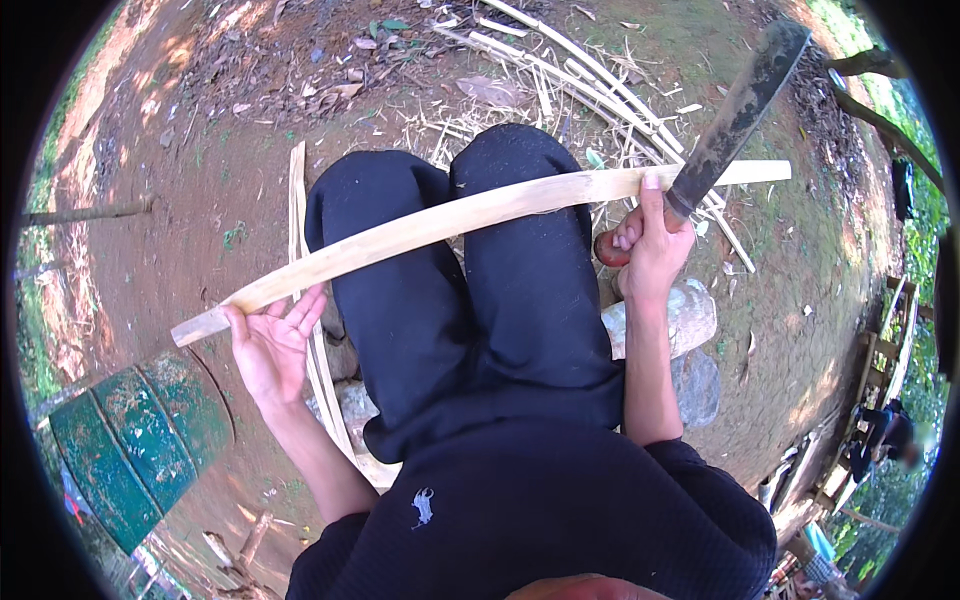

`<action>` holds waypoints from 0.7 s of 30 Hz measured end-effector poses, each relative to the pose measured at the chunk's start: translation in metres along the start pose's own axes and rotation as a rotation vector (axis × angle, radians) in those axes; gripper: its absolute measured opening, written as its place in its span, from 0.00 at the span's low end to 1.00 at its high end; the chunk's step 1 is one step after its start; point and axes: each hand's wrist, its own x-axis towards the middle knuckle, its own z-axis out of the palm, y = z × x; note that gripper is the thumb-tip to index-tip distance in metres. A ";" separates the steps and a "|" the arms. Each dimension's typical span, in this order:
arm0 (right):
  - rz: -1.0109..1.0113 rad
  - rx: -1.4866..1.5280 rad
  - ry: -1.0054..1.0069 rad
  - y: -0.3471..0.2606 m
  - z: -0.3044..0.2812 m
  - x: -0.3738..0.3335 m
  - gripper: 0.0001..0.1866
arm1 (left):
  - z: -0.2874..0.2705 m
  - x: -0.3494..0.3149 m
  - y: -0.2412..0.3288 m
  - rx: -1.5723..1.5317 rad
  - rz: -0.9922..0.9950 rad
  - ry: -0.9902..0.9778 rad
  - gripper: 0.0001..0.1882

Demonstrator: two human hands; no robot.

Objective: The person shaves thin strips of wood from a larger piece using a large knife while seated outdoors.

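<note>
Bamboo slat (pixel 470 212) lies across both my knees, pale and already split flat. Left hand (pixel 270 345) open, palm up, supporting the slat's near end from below. Right hand (pixel 650 245) closed around the machete (pixel 735 115) handle, thumb pressed on the slat, blade crossing its far end. Judging by the clean face, splitting looks done; edge trimming probably remains. Finished strips (pixel 560 65) piled ahead on dirt, another thin strip (pixel 300 230) beside my left leg. Stones (pixel 690 320) under my right side, green bench (pixel 130 450) to the left; my knees sit close under the blade's path.
</note>
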 end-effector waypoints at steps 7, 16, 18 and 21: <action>0.034 0.100 -0.083 -0.008 0.004 0.005 0.17 | 0.095 -0.025 0.037 1.268 -0.140 -0.295 0.29; 0.124 -0.165 -0.034 -0.018 -0.016 -0.006 0.18 | 0.208 0.071 -0.055 1.881 0.405 -0.396 0.28; -0.010 -0.373 -0.001 -0.003 -0.045 -0.003 0.19 | 0.210 0.076 -0.065 1.890 0.366 -0.360 0.30; -0.234 -0.681 0.018 0.001 -0.063 -0.008 0.18 | 0.209 0.082 -0.073 1.902 0.316 -0.357 0.33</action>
